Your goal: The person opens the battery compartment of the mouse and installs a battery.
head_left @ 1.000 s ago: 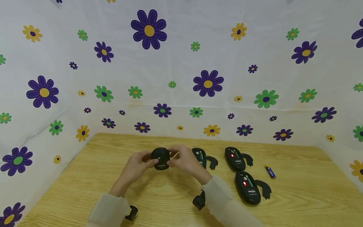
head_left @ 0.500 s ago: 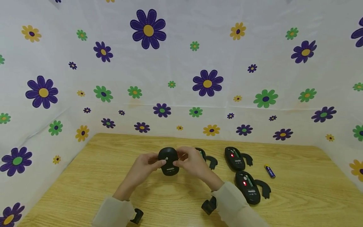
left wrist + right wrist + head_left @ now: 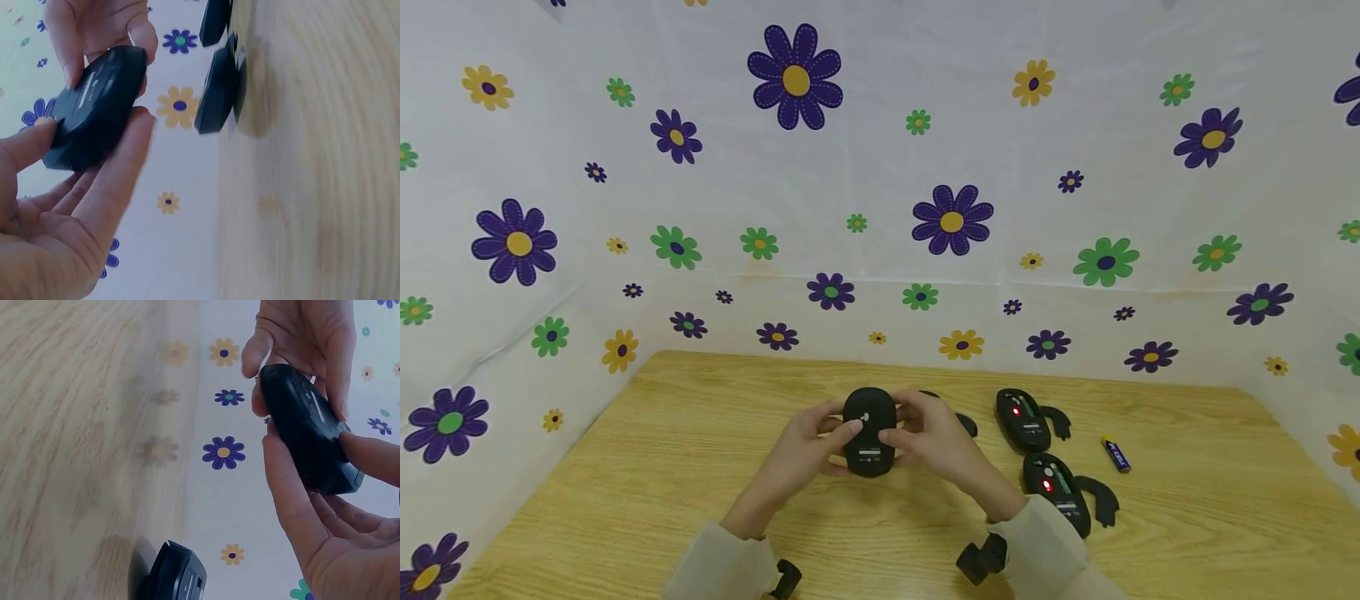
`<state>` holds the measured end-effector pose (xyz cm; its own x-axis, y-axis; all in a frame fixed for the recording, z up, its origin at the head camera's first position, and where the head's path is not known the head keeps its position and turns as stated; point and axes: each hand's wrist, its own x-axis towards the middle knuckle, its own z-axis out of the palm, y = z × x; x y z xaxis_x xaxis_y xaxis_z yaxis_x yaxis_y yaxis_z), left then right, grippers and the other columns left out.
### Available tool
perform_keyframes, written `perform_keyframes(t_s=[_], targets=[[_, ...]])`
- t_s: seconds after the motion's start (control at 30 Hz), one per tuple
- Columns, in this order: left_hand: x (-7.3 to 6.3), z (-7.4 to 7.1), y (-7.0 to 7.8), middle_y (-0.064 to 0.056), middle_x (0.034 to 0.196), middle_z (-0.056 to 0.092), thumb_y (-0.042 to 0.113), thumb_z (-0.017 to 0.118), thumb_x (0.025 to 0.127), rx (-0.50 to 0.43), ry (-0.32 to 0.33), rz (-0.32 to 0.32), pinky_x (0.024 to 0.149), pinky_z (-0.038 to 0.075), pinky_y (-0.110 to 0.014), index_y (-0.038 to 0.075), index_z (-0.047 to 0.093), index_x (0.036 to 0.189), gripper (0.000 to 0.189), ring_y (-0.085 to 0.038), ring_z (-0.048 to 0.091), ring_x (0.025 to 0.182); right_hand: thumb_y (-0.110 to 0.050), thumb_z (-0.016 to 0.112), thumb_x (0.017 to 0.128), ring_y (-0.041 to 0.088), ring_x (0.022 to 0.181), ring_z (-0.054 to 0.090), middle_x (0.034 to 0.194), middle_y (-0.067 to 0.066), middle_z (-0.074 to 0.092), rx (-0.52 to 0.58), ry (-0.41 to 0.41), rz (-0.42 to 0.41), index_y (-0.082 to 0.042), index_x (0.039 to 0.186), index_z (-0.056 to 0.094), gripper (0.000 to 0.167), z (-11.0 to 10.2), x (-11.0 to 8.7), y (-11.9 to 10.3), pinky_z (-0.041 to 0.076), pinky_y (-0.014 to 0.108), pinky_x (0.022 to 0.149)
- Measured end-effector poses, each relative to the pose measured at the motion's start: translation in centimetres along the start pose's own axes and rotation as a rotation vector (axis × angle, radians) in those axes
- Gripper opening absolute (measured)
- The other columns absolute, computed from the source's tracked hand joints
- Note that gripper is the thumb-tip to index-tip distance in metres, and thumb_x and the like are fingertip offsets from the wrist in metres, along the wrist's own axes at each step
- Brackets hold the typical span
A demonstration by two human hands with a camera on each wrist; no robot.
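A black computer mouse [image 3: 870, 452] is held above the wooden table between both hands, its underside with a small label turned toward me. My left hand [image 3: 808, 446] grips its left side, thumb on the underside and fingers behind. On the right side my right hand [image 3: 940, 442] grips it in the same way. The left wrist view shows the mouse [image 3: 103, 106] tilted, with fingers beneath it. From the right wrist, the mouse [image 3: 303, 428] appears between both hands' thumbs and fingers. Its top side is hidden in the head view.
Right of the hands lie two upturned mice [image 3: 1022, 421] with red lights, uncovered battery slots and curved black covers [image 3: 1101, 500] beside them. Another mouse is mostly hidden behind my right hand. A blue-and-yellow battery [image 3: 1116, 455] lies farther right. A flowered cloth [image 3: 880, 250] stands behind the table.
Both hands have moved right and slightly toward me with the mouse, which now shows more of its underside. The right hand now covers more of the mouse behind it.
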<state>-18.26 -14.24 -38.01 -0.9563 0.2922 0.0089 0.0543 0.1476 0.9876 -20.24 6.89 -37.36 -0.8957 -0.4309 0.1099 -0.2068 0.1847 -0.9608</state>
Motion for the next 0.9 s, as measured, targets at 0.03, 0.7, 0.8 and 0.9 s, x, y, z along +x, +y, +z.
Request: perform_keyframes(t_s=[0.03,0.7,0.8,0.9], targets=[[0.0,0.2,0.0,-0.023,0.110,0.068,0.013,0.059,0.104,-0.012,0.000,-0.002,0.072,0.064,-0.046,-0.011,0.044,0.144,0.049,-0.034,0.072,0.092,0.003,0.066,0.095,0.034,0.095,0.070,0.108,0.022,0.067,0.019,-0.006,0.002,0.011,0.135,0.053,0.043,-0.2,-0.2,0.0,0.063,0.050,0.069],[-1.1,3.3,0.8,-0.022,0.117,0.064,0.002,0.064,0.097,-0.168,-0.097,-0.017,0.069,0.064,-0.047,-0.009,0.033,0.149,0.062,-0.031,0.071,0.096,-0.001,0.062,0.097,0.033,0.097,0.069,0.121,0.029,0.057,0.141,-0.053,0.058,0.008,0.146,0.041,0.054,-2.4,-3.5,0.1,0.064,0.047,0.061],[-1.4,3.8,0.9,-0.020,0.116,0.065,0.001,0.064,0.097,-0.187,-0.116,-0.006,0.068,0.064,-0.047,-0.010,0.031,0.149,0.063,-0.031,0.071,0.095,-0.001,0.061,0.098,0.035,0.096,0.070,0.121,0.029,0.058,0.159,-0.071,0.060,0.010,0.147,0.038,0.055,-2.7,-4.1,0.0,0.064,0.047,0.061],[-1.6,4.3,0.9,-0.020,0.114,0.065,0.001,0.063,0.097,-0.190,-0.134,0.001,0.068,0.064,-0.045,-0.009,0.032,0.150,0.063,-0.032,0.071,0.095,-0.002,0.062,0.098,0.036,0.095,0.070,0.120,0.027,0.058,0.162,-0.075,0.066,0.010,0.147,0.038,0.056,-3.0,-4.7,0.0,0.063,0.048,0.060]])
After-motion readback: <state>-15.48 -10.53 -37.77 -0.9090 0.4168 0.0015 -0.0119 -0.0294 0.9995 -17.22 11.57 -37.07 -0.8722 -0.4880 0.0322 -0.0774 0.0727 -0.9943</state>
